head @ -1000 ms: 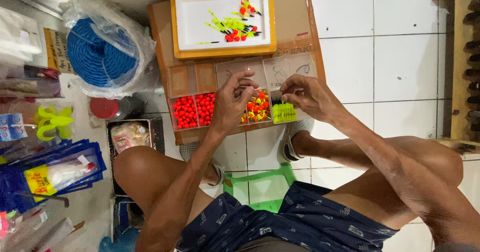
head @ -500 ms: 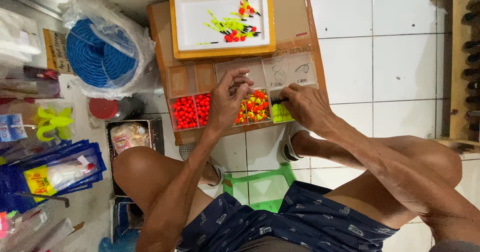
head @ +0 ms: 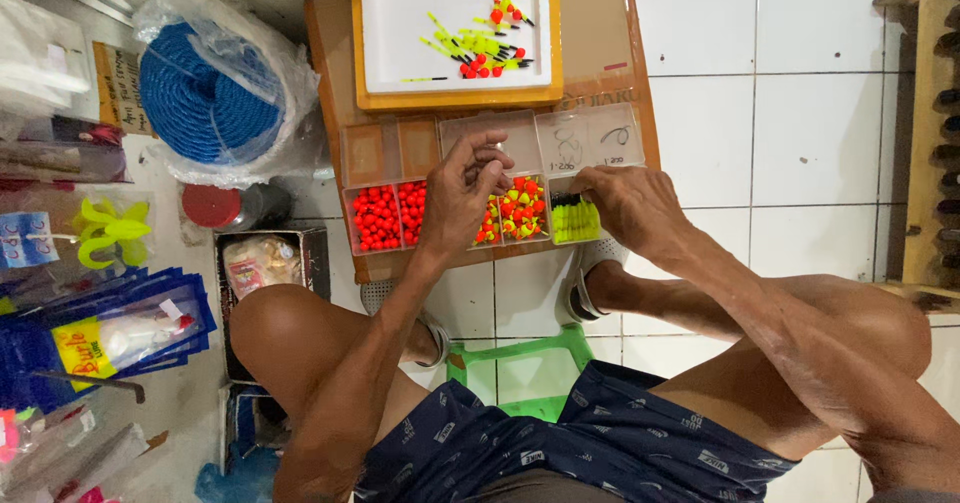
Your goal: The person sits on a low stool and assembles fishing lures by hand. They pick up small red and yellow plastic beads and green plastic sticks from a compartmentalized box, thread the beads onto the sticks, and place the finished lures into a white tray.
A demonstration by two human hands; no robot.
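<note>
A clear compartment box (head: 590, 143) lies on a brown board, holding red beads (head: 377, 218), orange and yellow floats (head: 522, 211) and yellow-green sticks (head: 578, 221). My left hand (head: 462, 201) hovers over the middle of the box with thumb and fingertips pinched together. Anything between them is too small to see. My right hand (head: 628, 206) rests at the box's right end, its fingertips down among the yellow-green sticks. Beyond the box stands a white tray with an orange rim (head: 400, 38) that holds several finished floats (head: 480, 43).
A coil of blue rope in a plastic bag (head: 205, 93) lies to the left. Packets, a red lid (head: 212, 206) and a small box (head: 262, 263) crowd the floor at left. A green stool (head: 520, 368) is under me. A wooden rack (head: 935, 133) stands at the right.
My right hand has moved away from my left hand, down and right into the compartment of yellow-green sticks. My left hand has stayed pinched over the box.
</note>
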